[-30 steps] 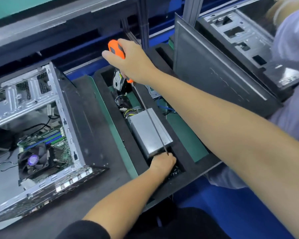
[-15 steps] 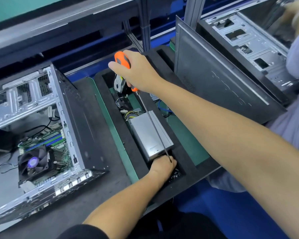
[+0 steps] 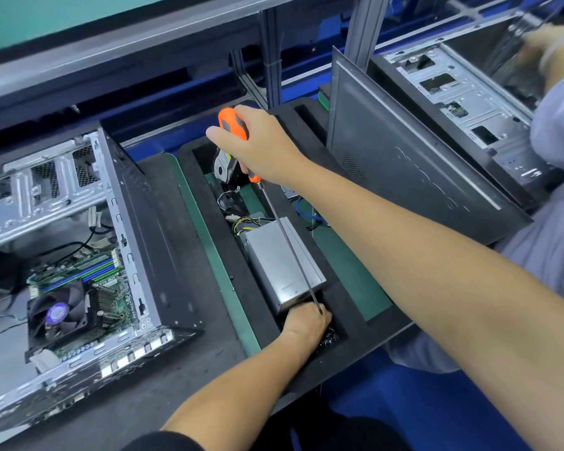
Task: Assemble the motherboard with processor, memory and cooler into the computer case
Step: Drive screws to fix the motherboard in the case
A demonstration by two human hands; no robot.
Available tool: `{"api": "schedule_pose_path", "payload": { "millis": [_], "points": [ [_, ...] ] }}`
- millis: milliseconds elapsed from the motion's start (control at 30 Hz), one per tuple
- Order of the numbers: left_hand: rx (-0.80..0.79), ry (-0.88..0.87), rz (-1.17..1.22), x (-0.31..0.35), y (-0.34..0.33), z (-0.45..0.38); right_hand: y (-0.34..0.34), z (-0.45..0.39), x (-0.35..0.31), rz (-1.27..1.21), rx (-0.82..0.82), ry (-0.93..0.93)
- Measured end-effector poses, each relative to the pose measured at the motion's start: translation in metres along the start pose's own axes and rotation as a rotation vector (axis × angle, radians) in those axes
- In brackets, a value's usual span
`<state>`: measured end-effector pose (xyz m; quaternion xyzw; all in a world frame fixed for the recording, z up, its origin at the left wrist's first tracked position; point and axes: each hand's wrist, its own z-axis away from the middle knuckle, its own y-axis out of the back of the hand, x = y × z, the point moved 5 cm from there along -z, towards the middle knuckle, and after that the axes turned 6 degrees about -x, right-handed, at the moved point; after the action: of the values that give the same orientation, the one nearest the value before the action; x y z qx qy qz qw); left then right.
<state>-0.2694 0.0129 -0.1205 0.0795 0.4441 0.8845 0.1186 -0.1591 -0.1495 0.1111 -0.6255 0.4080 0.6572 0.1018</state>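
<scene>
An open computer case (image 3: 134,229) lies on its side at the left, with the green motherboard (image 3: 111,281) and a black cooler fan (image 3: 57,315) inside it. My right hand (image 3: 261,148) grips the orange handle of a long screwdriver (image 3: 233,123), whose thin shaft slants down to my left hand. My left hand (image 3: 306,322) reaches into a small pocket of screws (image 3: 331,338) at the near end of a black foam tray (image 3: 349,307); its fingers are hidden, curled down in the pocket by the screwdriver tip.
The tray also holds a silver power supply (image 3: 280,262) with wires, a hard drive (image 3: 223,166) and blue cables. A dark case side panel (image 3: 404,164) leans at the right. Beyond it another person's arm (image 3: 554,50) works at a second open case (image 3: 463,99).
My view has shifted slightly; the right hand with the screwdriver sits a little lower and farther right. The left hand stays in the screw pocket. The other person's arm has moved up.
</scene>
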Motion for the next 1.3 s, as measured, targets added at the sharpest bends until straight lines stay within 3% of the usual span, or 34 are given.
{"api": "schedule_pose_path", "payload": {
  "millis": [267, 400, 567, 633, 800, 967, 1133, 1300],
  "points": [
    [-0.024, -0.043, -0.008, 0.0, 0.007, 0.007, -0.001, -0.002, -0.004, 0.004, 0.008, 0.025],
    [-0.105, -0.044, 0.226, -0.012, 0.035, 0.037, 0.002, -0.013, -0.027, -0.01, 0.006, 0.064],
    [-0.511, -0.239, 0.596, -0.038, 0.081, 0.089, 0.003, -0.043, -0.09, -0.055, 0.067, 0.117],
    [-0.545, -0.247, 0.725, -0.065, 0.102, 0.115, 0.005, -0.058, -0.125, -0.09, 0.098, 0.157],
    [-0.349, -0.158, 0.891, -0.157, 0.131, 0.186, 0.006, -0.087, -0.211, -0.181, 0.262, 0.245],
    [0.07, 0.0, 1.159, -0.253, 0.137, 0.255, -0.015, -0.11, -0.254, -0.234, 0.29, 0.07],
    [0.322, 0.332, 1.091, -0.319, 0.069, 0.286, -0.067, -0.105, -0.276, -0.353, 0.424, 0.377],
    [0.571, 0.392, 1.434, -0.34, 0.014, 0.286, -0.123, -0.104, -0.257, -0.255, 0.362, 0.458]
  ]
}}
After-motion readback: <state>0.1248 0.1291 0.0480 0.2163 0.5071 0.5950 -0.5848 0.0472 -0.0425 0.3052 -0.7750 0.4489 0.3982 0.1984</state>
